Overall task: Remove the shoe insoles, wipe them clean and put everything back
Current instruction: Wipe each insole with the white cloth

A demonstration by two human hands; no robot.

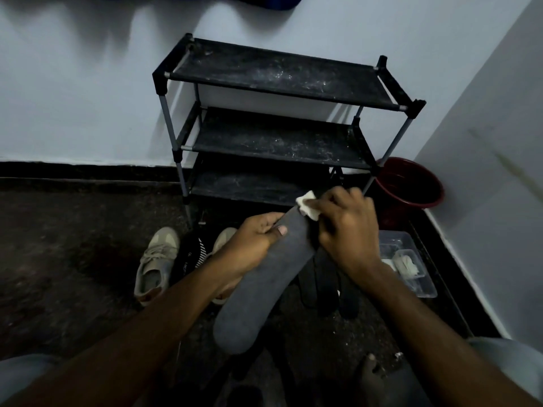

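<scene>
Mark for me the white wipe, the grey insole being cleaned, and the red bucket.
white wipe (307, 206): head view, on its exposed folded corner.
grey foam insole (264, 283): head view, mid-length on its flat face.
red plastic bucket (411, 183): head view, on its inner wall.

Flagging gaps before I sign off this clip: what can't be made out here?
- Second beige shoe: head view, mostly hidden behind the left hand.
- Clear plastic box: contents too blurred to identify, partly behind the right hand.
- Dark insoles on floor: count unclear in dim light.
- White wipe: mostly covered by right fingers.
</scene>
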